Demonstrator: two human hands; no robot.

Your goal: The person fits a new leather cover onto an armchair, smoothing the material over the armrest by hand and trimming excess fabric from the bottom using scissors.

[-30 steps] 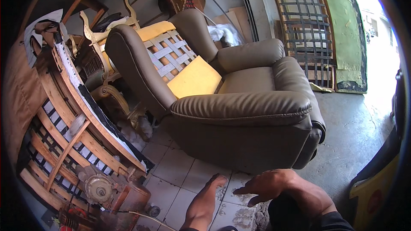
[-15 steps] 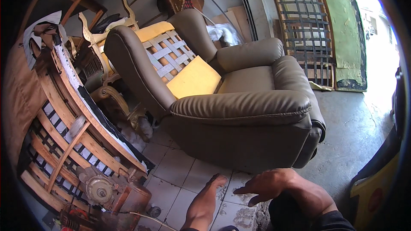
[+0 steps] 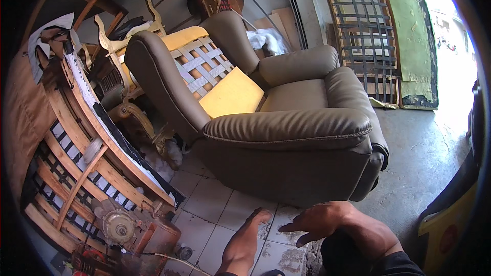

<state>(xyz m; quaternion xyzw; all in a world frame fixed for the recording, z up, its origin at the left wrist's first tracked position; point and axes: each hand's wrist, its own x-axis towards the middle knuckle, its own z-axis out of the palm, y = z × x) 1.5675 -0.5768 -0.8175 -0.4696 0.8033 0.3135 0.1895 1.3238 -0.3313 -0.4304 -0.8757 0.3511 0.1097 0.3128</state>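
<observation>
A brown leather-look armchair stands in front of me, its side turned my way. Webbing straps show in its bare backrest, and a yellow foam piece leans between the back and the seat. My left hand hovers over the tiles near the chair's lower side, its fingers mostly hidden by the angle. To its right, my right hand is held with fingers stretched out and nothing in them. Neither hand appears to touch the armchair.
On the left lean wooden frames with slats and straps; a rusty compressor with a pulley sits below them. Carved chair frames stand behind the armchair. A webbed frame and green panel are at the right. A cable crosses the tiles.
</observation>
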